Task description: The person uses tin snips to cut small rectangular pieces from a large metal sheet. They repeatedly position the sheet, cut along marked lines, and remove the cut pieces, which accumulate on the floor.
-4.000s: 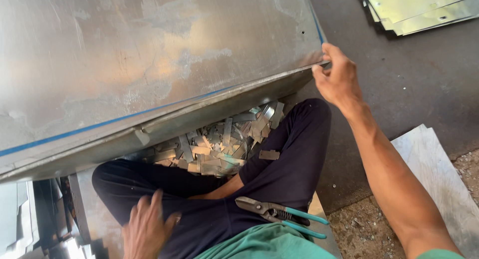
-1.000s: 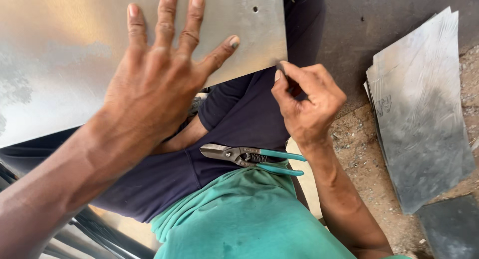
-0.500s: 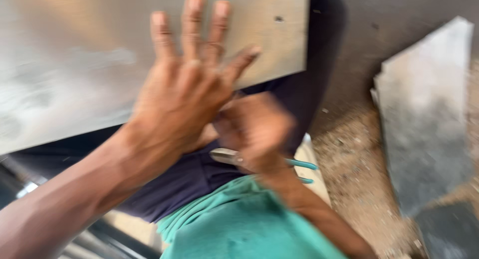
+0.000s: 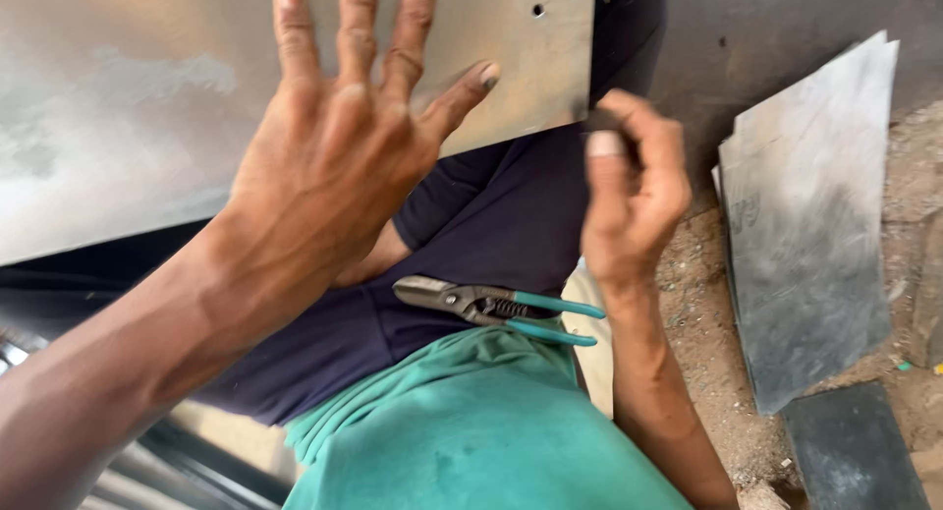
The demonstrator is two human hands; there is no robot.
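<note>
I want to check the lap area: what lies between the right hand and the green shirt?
In the head view, tin snips with teal handles lie on the dark trousers, between the right hand and the green shirt.

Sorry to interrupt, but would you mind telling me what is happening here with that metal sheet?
A seated person has a large metal sheet across the lap. The left hand lies flat on it with fingers spread, while the right hand grips the sheet's lower right corner. A pair of tin snips with teal handles rests on the lap, untouched. More metal sheets lie on the ground to the person's right.
</note>
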